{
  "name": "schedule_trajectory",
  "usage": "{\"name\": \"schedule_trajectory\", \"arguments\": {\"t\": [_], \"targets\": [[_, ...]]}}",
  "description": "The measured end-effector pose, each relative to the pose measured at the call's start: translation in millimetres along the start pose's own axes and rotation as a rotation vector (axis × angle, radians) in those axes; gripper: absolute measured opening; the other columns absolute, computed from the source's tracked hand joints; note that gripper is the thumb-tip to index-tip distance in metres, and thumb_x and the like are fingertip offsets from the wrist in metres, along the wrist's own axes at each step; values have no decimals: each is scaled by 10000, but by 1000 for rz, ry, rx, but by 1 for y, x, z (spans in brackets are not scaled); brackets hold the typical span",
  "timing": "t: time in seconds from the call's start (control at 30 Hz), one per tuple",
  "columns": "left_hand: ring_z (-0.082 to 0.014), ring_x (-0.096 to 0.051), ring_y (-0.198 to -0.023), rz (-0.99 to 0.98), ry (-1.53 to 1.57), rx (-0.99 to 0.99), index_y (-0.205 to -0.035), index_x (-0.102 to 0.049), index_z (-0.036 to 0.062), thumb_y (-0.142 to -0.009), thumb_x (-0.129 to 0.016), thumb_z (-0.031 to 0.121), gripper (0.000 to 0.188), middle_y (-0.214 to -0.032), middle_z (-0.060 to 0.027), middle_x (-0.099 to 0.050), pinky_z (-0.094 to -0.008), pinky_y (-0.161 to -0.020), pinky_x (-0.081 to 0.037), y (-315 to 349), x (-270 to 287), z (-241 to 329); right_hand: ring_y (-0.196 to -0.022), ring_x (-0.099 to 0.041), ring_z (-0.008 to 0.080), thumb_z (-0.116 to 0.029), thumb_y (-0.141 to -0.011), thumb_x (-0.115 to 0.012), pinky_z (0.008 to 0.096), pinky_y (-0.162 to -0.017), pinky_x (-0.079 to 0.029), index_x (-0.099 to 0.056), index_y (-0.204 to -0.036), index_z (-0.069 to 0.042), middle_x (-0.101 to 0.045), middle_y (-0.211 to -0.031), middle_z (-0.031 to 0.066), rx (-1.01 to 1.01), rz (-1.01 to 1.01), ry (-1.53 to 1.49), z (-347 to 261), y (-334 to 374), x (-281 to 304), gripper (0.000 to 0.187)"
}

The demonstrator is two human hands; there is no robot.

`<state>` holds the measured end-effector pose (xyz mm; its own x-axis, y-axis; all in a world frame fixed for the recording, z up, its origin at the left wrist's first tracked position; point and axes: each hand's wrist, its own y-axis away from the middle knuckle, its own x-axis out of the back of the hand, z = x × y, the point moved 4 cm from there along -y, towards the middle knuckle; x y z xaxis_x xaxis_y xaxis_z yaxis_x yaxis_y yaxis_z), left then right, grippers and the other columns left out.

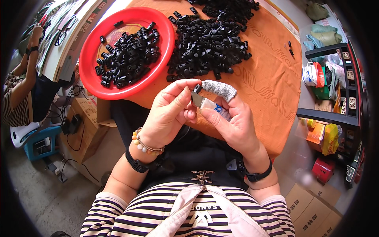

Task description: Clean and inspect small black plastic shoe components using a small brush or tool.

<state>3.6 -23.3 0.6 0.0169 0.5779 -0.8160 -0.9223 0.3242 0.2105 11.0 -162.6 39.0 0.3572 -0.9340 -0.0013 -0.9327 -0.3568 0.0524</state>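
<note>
My left hand (167, 112) and my right hand (233, 118) meet in front of my chest, just below the table's near edge. Together they pinch one small black plastic piece (196, 89), held between the left thumb and fingers and the right forefinger and thumb. The right forefinger (220, 89) and thumb are wrapped in white tape. A red round tray (93, 54) at upper left holds several of the same black pieces. A large loose heap of black pieces (209, 39) lies on the orange tablecloth (268, 75) beside the tray.
Another person in a striped sleeve (15, 98) sits at far left by a blue stool (37, 138). Cardboard boxes (85, 122) stand under the table's left side. A dark shelf unit (335, 94) with bags and packets stands at right, more boxes (312, 209) below it.
</note>
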Motion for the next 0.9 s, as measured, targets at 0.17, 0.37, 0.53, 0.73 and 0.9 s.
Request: {"name": "schedule_trajectory", "arguments": {"t": [0.17, 0.37, 0.53, 0.73, 0.9], "targets": [[-48, -538, -625, -26, -19, -14, -1160, -507, 55, -915, -503, 199, 283, -815, -5, -568, -191, -580, -464, 0, 1, -1, -809, -584, 84, -64, -836, -591, 226, -713, -474, -507, -1151, 9, -641, -910, 93, 13, 29, 80, 3, -1, 3, 334], [-51, -536, -627, -13, 3, 25, -1159, -506, 57, -915, -503, 182, 274, -813, -9, -564, -194, -589, -466, 0, -2, -1, -790, -572, 75, -56, -835, -589, 221, -699, -469, -525, -1131, 7, -636, -920, 79, 49, 62, 22, 3, -1, 3, 309], [-51, -521, -639, -4, -16, -29, -1156, -503, 56, -914, -504, 167, 266, -806, 3, -552, -189, -600, -456, -1, -3, 0, -805, -583, 82, -49, -838, -580, 229, -713, -477, -505, -1154, 10, -635, -930, 85, -35, 11, -88, -9, 0, -4, 330], [-49, -516, -644, 15, -36, -41, -1155, -502, 53, -914, -501, 148, 259, -790, 12, -548, -185, -605, -447, -2, -1, -1, -799, -586, 82, -56, -832, -589, 231, -711, -478, -506, -1152, 11, -638, -912, 86, -14, 32, 16, 0, 0, 1, 338], [-49, -517, -644, 17, -48, -45, -1155, -502, 51, -916, -497, 145, 258, -778, 12, -548, -186, -610, -445, -1, 0, 0, -756, -577, 75, -62, -828, -592, 228, -680, -474, -536, -1123, 5, -637, -846, 68, 7, 54, 74, 0, 0, 2, 307]]}}
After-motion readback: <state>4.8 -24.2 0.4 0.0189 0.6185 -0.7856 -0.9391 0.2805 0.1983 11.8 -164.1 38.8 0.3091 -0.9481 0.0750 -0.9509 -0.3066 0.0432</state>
